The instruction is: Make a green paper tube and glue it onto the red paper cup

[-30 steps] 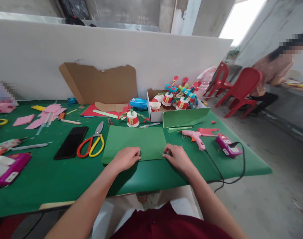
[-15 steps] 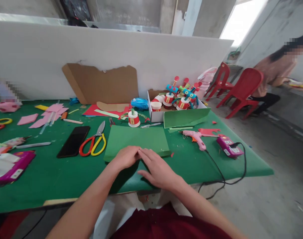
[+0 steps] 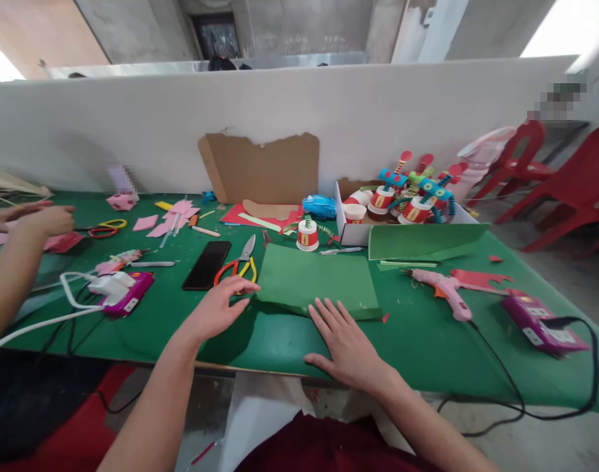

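Note:
A sheet of green paper (image 3: 319,278) lies in front of me, its near edge turned up in a narrow fold. My right hand (image 3: 346,337) rests on that near edge, fingers stretched out. At the sheet's left corner is my left hand (image 3: 221,305), thumb and fingers apart; whether it touches the corner I cannot tell. Scissors (image 3: 248,252) with red and yellow handles lie just beyond my left hand, beside a black phone (image 3: 207,265). Behind the sheet stands a red and white paper cup (image 3: 307,236) with green folded-paper arms.
A box (image 3: 353,233) of cup figures stands at the back right, with another green sheet (image 3: 422,241) before it. To the right are a pink glue gun (image 3: 444,292) and a purple power strip (image 3: 545,324). At far left, another person's hands (image 3: 34,223) work near a second power strip (image 3: 130,295).
My hands have separated: the left moved to the sheet's left corner, while the right lies flatter along the near edge. The view has turned left, bringing another person's hands into sight.

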Available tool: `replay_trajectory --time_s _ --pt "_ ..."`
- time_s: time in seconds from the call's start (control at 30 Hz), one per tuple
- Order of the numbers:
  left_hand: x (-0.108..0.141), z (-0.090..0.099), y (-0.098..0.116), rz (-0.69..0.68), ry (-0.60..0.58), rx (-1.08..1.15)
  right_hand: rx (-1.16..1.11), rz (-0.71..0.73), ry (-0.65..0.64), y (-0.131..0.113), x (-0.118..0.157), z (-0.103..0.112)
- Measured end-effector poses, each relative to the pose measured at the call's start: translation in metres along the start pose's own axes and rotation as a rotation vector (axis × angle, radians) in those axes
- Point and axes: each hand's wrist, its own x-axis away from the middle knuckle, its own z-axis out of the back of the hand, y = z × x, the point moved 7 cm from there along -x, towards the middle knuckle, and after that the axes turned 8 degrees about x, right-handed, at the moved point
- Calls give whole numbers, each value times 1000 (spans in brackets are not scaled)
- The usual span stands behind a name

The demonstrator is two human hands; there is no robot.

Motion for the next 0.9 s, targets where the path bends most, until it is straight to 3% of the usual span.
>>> replay_trajectory --time_s 0.13,0.27,0.6,0.9 --pt "9 -17 -12 113 -64 33 7 6 44 2 1 -1" --pt "10 -32 -15 79 -66 106 4 28 30 2 1 -1" --pt "0 -22 -21 -8 5 66 6 20 9 1 1 1" --pt "-4 -31 -27 138 -45 -118 13 5 -26 1 0 1"
